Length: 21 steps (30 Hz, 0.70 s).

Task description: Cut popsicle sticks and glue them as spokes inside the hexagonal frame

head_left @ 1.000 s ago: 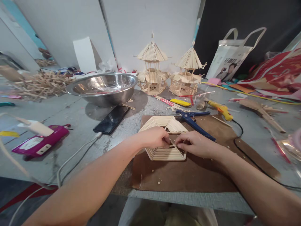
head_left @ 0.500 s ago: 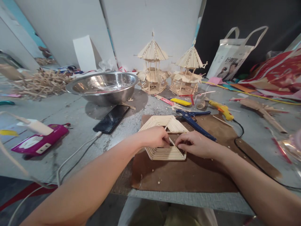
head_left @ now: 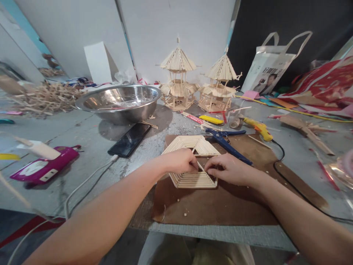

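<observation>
A flat hexagonal panel of pale wooden sticks (head_left: 196,181) lies on a brown board, with rows of sticks filling several sides and gaps near the middle. My left hand (head_left: 183,161) rests over its centre with fingers curled down and pinched together; what the fingertips hold is hidden. From the right, my right hand (head_left: 227,169) reaches over the panel's edge, thumb and forefinger pressed together. Between both hands a thin slanting stick (head_left: 200,166) shows, close to the fingertips of each. Whether it is loose or part of the panel I cannot tell.
Blue pliers (head_left: 228,145) lie just behind my right hand, a yellow glue gun (head_left: 257,128) farther right. Two stick pagodas (head_left: 178,86) stand at the back. A steel bowl (head_left: 118,116), a phone (head_left: 129,140) and a purple power strip (head_left: 45,169) are on the left.
Both hands keep nearly the same place and grip on the panel. The whole view has shifted very slightly.
</observation>
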Each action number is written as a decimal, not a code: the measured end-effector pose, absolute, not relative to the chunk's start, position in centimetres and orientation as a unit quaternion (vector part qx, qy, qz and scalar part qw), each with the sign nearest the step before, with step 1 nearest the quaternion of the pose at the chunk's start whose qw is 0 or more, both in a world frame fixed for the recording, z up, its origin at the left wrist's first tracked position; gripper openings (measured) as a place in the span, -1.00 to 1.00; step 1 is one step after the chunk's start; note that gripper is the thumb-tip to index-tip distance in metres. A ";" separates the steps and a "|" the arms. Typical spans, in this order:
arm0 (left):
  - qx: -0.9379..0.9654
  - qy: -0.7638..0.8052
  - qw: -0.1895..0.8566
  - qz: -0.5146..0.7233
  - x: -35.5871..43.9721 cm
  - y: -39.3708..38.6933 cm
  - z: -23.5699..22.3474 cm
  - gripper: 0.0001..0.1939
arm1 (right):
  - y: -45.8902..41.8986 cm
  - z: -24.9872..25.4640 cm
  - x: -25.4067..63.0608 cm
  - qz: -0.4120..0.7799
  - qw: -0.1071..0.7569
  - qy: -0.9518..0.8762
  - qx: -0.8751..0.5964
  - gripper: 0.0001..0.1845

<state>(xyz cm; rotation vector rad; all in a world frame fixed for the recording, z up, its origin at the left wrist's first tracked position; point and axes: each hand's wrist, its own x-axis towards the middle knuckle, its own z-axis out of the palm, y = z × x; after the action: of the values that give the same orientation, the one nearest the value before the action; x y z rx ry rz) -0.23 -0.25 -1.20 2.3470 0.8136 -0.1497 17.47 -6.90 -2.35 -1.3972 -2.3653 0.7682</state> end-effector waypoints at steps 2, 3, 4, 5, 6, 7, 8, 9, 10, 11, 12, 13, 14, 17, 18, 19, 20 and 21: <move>0.894 0.306 0.323 -0.057 -0.2 -0.2 -1.3 -0.83 | -6.9 -2.4 17.4 0.270 0.144 -0.818 -0.487 -0.79; 0.895 0.303 0.323 -0.057 -0.3 -0.1 -1.4 -0.83 | -6.9 -2.5 17.3 0.272 0.144 -0.817 -0.489 -0.79; 0.896 0.301 0.323 -0.058 -0.3 -0.1 -1.4 -0.83 | -6.9 -2.5 17.2 0.274 0.145 -0.815 -0.489 -0.79; 0.897 0.299 0.322 -0.060 -0.3 -0.1 -1.3 -0.83 | -6.9 -2.5 17.1 0.276 0.149 -0.814 -0.489 -0.80; 0.898 0.297 0.320 -0.062 -0.3 -0.1 -1.3 -0.83 | -6.9 -2.5 17.1 0.276 0.158 -0.812 -0.490 -0.80; 0.899 0.295 0.317 -0.064 -0.3 -0.2 -1.2 -0.82 | -6.8 -2.5 17.2 0.272 0.174 -0.807 -0.496 -0.80; 0.902 0.291 0.313 -0.066 -0.2 -0.2 -1.1 -0.82 | -6.7 -2.4 17.4 0.261 0.200 -0.795 -0.509 -0.80; 0.904 0.287 0.309 -0.068 -0.2 -0.2 -1.0 -0.81 | -6.5 -2.3 17.8 0.244 0.235 -0.777 -0.530 -0.80; 0.907 0.284 0.304 -0.071 -0.2 -0.3 -0.9 -0.80 | -6.2 -2.1 18.4 0.217 0.277 -0.750 -0.560 -0.80; 0.909 0.283 0.299 -0.072 -0.2 -0.3 -0.8 -0.80 | -5.9 -1.9 19.2 0.183 0.324 -0.712 -0.596 -0.78; 0.910 0.282 0.294 -0.074 -0.2 -0.3 -0.7 -0.80 | -5.4 -1.8 20.3 0.144 0.362 -0.670 -0.631 -0.76; 0.911 0.283 0.291 -0.076 -0.2 -0.3 -0.7 -0.80 | -4.9 -1.6 21.6 0.104 0.397 -0.618 -0.670 -0.73; 0.910 0.285 0.290 -0.077 -0.2 -0.3 -0.7 -0.80 | -4.4 -1.6 23.0 0.077 0.418 -0.570 -0.704 -0.69; 0.908 0.289 0.291 -0.081 -0.2 -0.2 -0.7 -0.80 | -2.9 -1.8 27.5 0.034 0.430 -0.447 -0.784 -0.61; 0.907 0.291 0.292 -0.082 -0.2 -0.2 -0.7 -0.80 | -2.4 -1.9 28.9 0.027 0.410 -0.430 -0.804 -0.62; 0.907 0.293 0.293 -0.082 -0.2 -0.2 -0.7 -0.81 | -1.9 -2.2 30.1 0.021 0.372 -0.425 -0.825 -0.64; 0.906 0.295 0.293 -0.081 -0.3 -0.2 -0.7 -0.81 | -1.4 -2.5 31.1 0.007 0.328 -0.419 -0.847 -0.66; 0.906 0.296 0.293 -0.080 -0.3 -0.2 -0.7 -0.81 | -0.9 -2.8 31.9 -0.001 0.282 -0.421 -0.862 -0.66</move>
<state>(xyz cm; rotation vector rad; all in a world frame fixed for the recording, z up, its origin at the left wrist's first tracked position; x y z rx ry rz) -0.28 -0.25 -0.65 2.4124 0.7877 -0.2140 31.92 -0.95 -2.76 -2.3105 -1.1273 -0.0019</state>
